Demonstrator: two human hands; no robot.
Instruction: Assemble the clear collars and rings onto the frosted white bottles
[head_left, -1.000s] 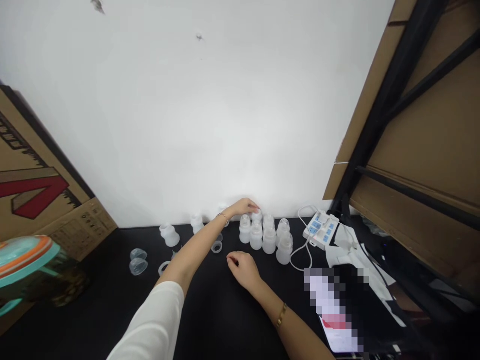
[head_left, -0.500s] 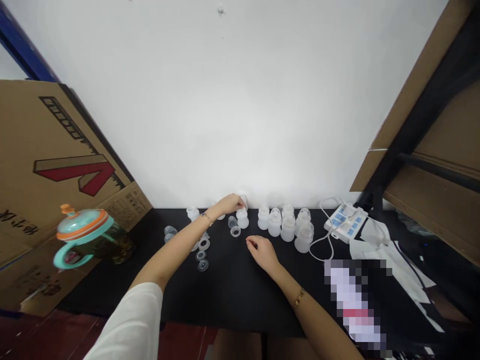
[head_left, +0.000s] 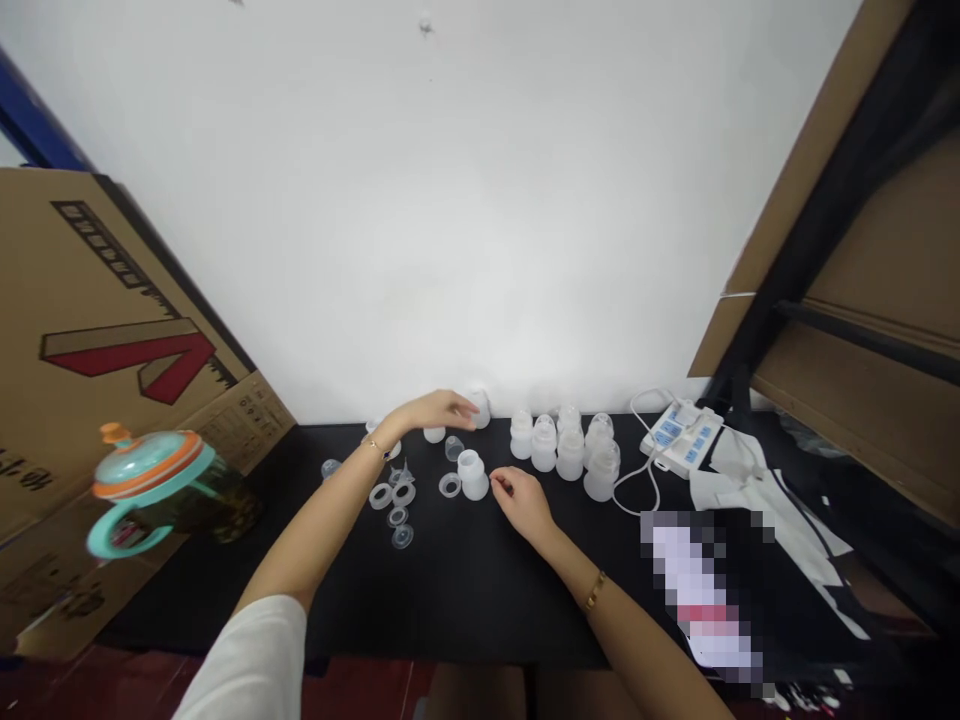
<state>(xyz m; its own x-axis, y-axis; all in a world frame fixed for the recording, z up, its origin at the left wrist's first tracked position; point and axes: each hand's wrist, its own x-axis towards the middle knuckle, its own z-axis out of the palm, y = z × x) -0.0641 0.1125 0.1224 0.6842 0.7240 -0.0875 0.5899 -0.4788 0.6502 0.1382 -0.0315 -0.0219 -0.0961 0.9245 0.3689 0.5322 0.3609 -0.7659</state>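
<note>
My left hand [head_left: 448,410] reaches to the back of the table. Its fingers are stretched out, with nothing visible in them, in front of a white bottle [head_left: 480,410] by the wall. My right hand [head_left: 525,505] rests on the table with fingers curled in and thumb against the forefinger; no held thing shows. By its fingertips stands a small white bottle [head_left: 474,477] with an open neck; whether they touch I cannot tell. Left of it lie a translucent ring [head_left: 450,485] and a clear dome cap [head_left: 454,447]. More rings [head_left: 403,492] and a clear disc [head_left: 403,537] lie near my left forearm.
Several domed bottles [head_left: 570,455] stand grouped right of centre. Farther right are a white power strip [head_left: 682,437] with a cable, white sheets [head_left: 772,515] and a blurred-out item [head_left: 705,600]. A teal-handled jug [head_left: 157,490] and a cardboard box [head_left: 112,330] are at left.
The open-necked bottle and the ring beside it now sit nearer the front, the ring apart from the dome cap. My left hand has opened out; my right hand has barely moved.
</note>
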